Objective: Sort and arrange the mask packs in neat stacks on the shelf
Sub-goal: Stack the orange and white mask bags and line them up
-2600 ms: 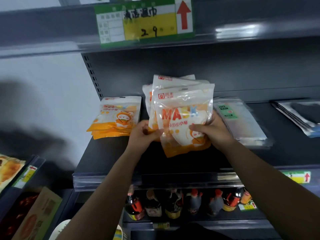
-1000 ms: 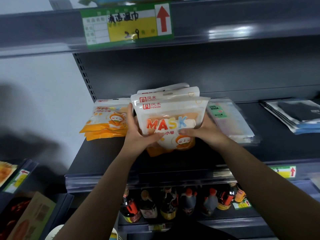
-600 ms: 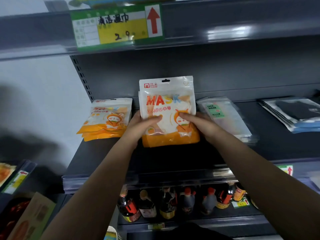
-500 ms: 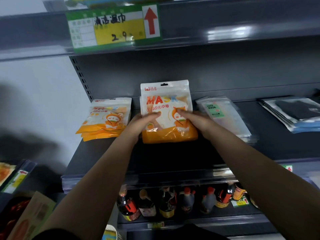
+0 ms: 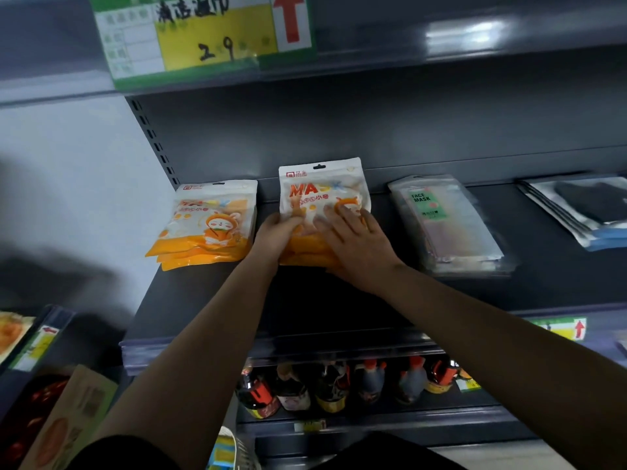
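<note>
A stack of white-and-orange MASK packs [image 5: 322,195] lies flat on the dark shelf [image 5: 210,300], its top edge toward the back wall. My left hand [image 5: 276,232] grips the stack's lower left edge, thumb on top. My right hand [image 5: 353,239] presses flat on the stack's lower right, fingers spread and straight. A second stack of the same orange packs [image 5: 207,225] sits to the left, slightly fanned at the bottom. Clear FACE MASK packs [image 5: 444,225] with a green label lie in a stack to the right.
Grey and blue packs [image 5: 583,212] lie at the far right of the shelf. A green and yellow price sign [image 5: 203,35] hangs on the shelf above. Bottles [image 5: 336,385] fill the shelf below. Orange-packaged goods [image 5: 13,334] stand on a rack at the lower left.
The pack bundle went from upright in both hands to lying flat on the shelf between the two other stacks. My right hand moved from gripping its side to lying flat on top.
</note>
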Available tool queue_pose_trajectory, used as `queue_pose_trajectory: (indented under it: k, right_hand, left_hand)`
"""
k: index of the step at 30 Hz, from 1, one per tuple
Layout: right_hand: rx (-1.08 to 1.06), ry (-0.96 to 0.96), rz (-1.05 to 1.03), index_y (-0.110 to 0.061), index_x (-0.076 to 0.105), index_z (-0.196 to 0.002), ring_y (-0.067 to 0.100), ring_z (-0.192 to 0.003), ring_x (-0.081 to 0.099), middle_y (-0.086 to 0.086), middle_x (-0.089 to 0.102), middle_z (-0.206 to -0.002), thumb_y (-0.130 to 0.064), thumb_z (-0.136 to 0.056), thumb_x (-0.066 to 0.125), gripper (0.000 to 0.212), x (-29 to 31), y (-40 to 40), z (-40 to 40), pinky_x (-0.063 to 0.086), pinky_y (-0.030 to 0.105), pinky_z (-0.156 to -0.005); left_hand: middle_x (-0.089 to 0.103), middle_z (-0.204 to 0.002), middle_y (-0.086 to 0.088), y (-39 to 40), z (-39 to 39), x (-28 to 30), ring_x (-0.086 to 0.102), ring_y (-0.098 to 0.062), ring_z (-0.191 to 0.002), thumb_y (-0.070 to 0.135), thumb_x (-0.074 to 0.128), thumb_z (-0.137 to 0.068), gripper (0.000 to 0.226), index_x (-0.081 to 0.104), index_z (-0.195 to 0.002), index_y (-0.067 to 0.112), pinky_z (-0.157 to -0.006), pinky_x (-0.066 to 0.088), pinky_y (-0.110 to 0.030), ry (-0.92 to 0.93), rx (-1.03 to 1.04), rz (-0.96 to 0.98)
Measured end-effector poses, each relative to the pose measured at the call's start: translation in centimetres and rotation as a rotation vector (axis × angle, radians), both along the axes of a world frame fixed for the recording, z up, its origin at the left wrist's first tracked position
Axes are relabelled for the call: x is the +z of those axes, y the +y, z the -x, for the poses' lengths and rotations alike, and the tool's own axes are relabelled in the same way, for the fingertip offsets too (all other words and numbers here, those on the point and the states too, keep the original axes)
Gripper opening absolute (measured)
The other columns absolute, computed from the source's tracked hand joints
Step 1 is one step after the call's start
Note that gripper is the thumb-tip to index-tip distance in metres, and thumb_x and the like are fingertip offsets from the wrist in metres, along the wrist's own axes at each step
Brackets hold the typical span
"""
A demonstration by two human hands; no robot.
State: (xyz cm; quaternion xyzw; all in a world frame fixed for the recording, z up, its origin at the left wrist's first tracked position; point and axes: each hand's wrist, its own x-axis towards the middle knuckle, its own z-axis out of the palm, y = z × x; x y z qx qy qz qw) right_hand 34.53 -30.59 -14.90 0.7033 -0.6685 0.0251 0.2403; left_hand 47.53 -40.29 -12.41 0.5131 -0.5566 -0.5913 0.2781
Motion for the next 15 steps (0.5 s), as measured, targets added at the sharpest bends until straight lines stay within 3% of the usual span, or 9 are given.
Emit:
queue_pose_trajectory:
  k: [3, 6, 8, 10, 12, 15]
  right_hand:
    - [-0.055, 0.021, -0.004, -0.015, 0.062, -0.122, 0.028, -0.111, 0.063, 0.008, 0.064, -0.123, -0.056, -0.045, 0.080, 0.089, -0.2, -1.1, 0.0, 0.052, 0.045, -0.088]
    - [-0.056, -0.002, 0.003, -0.011, 0.055, -0.125, 0.030, -0.113, 0.061, 0.010, 0.063, -0.123, -0.064, -0.047, 0.077, 0.097, -0.2, -1.4, 0.4, 0.050, 0.051, -0.089]
    - [0.005, 0.011, 0.005, -0.013, 0.046, -0.133, 0.028, -0.121, 0.056, 0.009, 0.059, -0.131, -0.073, -0.062, 0.058, 0.094, -0.4, -0.9, 0.5, 0.044, 0.051, -0.098]
    - [0.047, 0.080, 0.005, -0.018, 0.035, -0.138, 0.024, -0.128, 0.049, 0.005, 0.053, -0.138, -0.066, -0.076, 0.035, 0.079, -0.7, -0.4, 0.6, 0.034, 0.048, -0.107]
    - [0.020, 0.114, -0.073, -0.021, 0.033, -0.139, 0.024, -0.131, 0.044, 0.001, 0.051, -0.141, -0.054, -0.081, 0.029, 0.067, -1.3, -0.3, 1.1, 0.030, 0.049, -0.105]
    - [-0.031, 0.026, -0.184, -0.019, 0.027, -0.143, 0.027, -0.136, 0.040, 0.003, 0.044, -0.147, -0.048, -0.086, 0.027, 0.064, -1.1, -0.4, 1.6, 0.036, 0.053, -0.107]
  left_hand:
    - [0.058, -0.104, 0.003, 0.3, 0.1, -0.2, 0.053, -0.018, -0.100, 0.028, 0.059, -0.090, 0.036, 0.051, -0.124, 0.020, -0.093, 0.044, -0.034, 0.049, -0.003, 0.052]
    - [0.057, -0.115, 0.003, 0.2, 0.0, -0.4, 0.053, -0.020, -0.110, 0.028, 0.061, -0.088, 0.044, 0.051, -0.130, 0.018, -0.098, 0.042, -0.036, 0.042, -0.010, 0.085]
    - [0.058, -0.119, 0.002, 0.1, -0.1, -0.5, 0.054, -0.020, -0.112, 0.032, 0.063, -0.087, 0.048, 0.050, -0.132, 0.019, -0.101, 0.043, -0.038, 0.046, -0.011, 0.094]
    - [0.060, -0.124, -0.002, 0.1, -0.2, -0.6, 0.056, -0.020, -0.111, 0.032, 0.063, -0.087, 0.049, 0.051, -0.132, 0.019, -0.100, 0.044, -0.038, 0.066, -0.013, 0.092]
    - [0.061, -0.124, -0.002, 0.2, -0.1, -0.6, 0.057, -0.020, -0.111, 0.027, 0.063, -0.087, 0.047, 0.052, -0.131, 0.019, -0.096, 0.045, -0.034, 0.093, -0.018, 0.094]
    - [0.059, -0.117, 0.002, 0.5, 0.0, -0.2, 0.058, -0.015, -0.106, 0.017, 0.068, -0.083, 0.052, 0.048, -0.131, 0.021, -0.089, 0.046, -0.028, 0.148, -0.116, 0.115]
